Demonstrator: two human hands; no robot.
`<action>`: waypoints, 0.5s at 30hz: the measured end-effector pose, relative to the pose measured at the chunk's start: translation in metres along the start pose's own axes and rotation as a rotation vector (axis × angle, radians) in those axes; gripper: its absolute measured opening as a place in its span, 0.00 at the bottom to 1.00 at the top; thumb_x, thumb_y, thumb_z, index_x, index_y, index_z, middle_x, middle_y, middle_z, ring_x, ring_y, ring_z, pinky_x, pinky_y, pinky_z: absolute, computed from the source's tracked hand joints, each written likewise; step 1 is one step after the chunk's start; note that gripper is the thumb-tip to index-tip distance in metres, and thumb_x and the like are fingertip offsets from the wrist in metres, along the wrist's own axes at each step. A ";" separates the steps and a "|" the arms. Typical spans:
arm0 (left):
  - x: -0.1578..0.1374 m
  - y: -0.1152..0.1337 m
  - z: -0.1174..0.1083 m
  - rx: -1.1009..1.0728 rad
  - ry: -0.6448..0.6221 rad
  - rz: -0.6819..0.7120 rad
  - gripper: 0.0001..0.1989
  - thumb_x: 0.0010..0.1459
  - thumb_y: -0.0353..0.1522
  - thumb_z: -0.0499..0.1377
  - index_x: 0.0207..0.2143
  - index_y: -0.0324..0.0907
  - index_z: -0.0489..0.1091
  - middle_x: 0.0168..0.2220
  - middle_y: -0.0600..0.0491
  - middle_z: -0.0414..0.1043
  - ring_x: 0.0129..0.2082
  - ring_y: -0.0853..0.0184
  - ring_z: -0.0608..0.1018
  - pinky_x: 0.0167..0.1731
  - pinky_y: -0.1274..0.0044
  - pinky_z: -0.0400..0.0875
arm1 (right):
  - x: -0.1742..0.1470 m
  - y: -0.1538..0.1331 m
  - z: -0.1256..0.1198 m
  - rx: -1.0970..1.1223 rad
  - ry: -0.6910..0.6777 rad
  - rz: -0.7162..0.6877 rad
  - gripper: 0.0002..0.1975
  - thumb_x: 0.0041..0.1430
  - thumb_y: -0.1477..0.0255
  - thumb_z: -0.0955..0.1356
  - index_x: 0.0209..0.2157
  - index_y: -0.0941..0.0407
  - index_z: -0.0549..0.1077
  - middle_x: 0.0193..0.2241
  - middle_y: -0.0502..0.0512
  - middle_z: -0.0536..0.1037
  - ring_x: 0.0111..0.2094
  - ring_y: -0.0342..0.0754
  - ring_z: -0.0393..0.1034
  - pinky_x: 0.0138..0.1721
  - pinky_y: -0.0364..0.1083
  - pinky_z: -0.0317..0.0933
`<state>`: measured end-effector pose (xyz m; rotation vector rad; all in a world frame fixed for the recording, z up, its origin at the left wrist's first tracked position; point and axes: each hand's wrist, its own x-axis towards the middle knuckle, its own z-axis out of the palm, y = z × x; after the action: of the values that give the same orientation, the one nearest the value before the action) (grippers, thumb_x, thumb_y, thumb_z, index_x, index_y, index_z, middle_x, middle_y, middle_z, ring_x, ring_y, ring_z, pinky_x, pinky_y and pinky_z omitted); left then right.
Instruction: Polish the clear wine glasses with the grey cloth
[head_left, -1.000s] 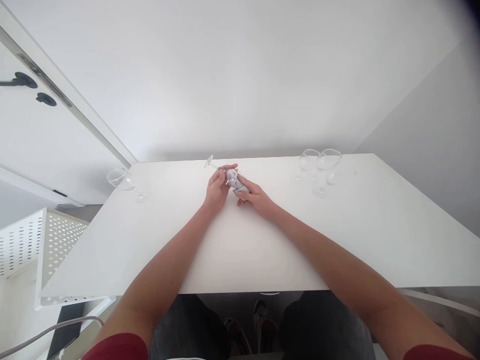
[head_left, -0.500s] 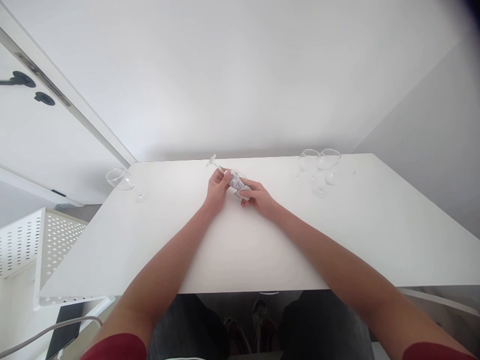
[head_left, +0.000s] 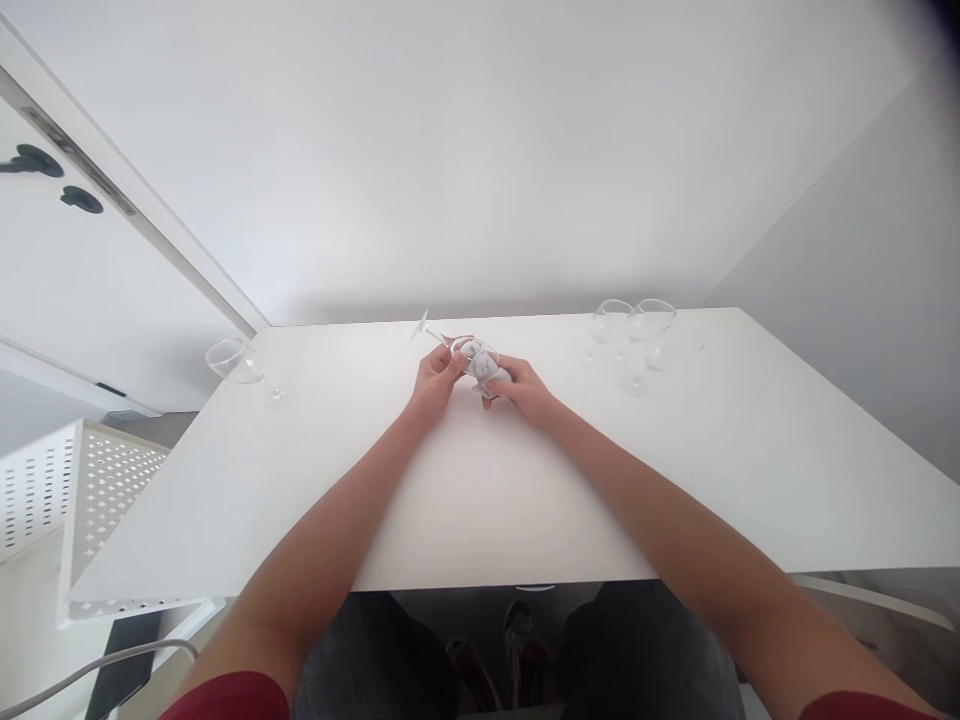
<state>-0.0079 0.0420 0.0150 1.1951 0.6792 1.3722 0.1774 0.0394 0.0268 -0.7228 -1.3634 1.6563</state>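
Note:
My left hand [head_left: 436, 380] is closed around the bowl of a wine glass [head_left: 425, 326], which lies tilted with its foot pointing up and to the left. A greyish-white cloth [head_left: 484, 366] is bunched inside the bowl and at its mouth. My right hand [head_left: 523, 388] grips that cloth at the rim, its thumb on top and some fingers hidden beneath. Both hands are just above the white table [head_left: 465, 500], near its far middle.
One wine glass [head_left: 238, 360] stands at the table's far left corner. Toward the far right is a group of wine glasses [head_left: 637, 340]. Behind the table rises a white wall [head_left: 480, 150]. A white perforated rack [head_left: 112, 480] and a cable [head_left: 97, 665] are at lower left.
The glass has turned slightly in my left hand, and its foot now shows more edge-on. The cloth has shifted in the bowl with my right hand. The view has moved a little.

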 end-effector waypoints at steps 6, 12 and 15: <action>0.001 -0.005 -0.002 0.018 0.104 -0.054 0.23 0.62 0.53 0.64 0.41 0.42 0.73 0.38 0.48 0.77 0.42 0.61 0.81 0.48 0.65 0.77 | -0.004 0.005 0.021 -0.036 0.042 -0.050 0.24 0.53 0.70 0.71 0.53 0.52 0.77 0.37 0.51 0.78 0.29 0.44 0.66 0.31 0.46 0.66; 0.002 0.010 -0.007 -0.231 -0.101 -0.149 0.22 0.63 0.44 0.62 0.57 0.50 0.73 0.62 0.46 0.73 0.57 0.52 0.79 0.56 0.57 0.75 | 0.005 -0.001 -0.006 0.323 0.068 -0.029 0.11 0.48 0.69 0.69 0.36 0.56 0.75 0.25 0.49 0.72 0.16 0.38 0.51 0.20 0.44 0.54; 0.003 0.008 -0.010 -0.276 -0.159 -0.278 0.23 0.63 0.45 0.59 0.56 0.45 0.76 0.58 0.42 0.76 0.52 0.50 0.82 0.50 0.58 0.78 | 0.008 -0.008 -0.030 0.309 0.026 -0.058 0.12 0.43 0.70 0.68 0.33 0.57 0.75 0.21 0.48 0.72 0.12 0.38 0.49 0.16 0.44 0.50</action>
<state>-0.0197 0.0456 0.0199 0.9393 0.5031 1.0851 0.2016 0.0610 0.0284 -0.5168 -1.0666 1.7536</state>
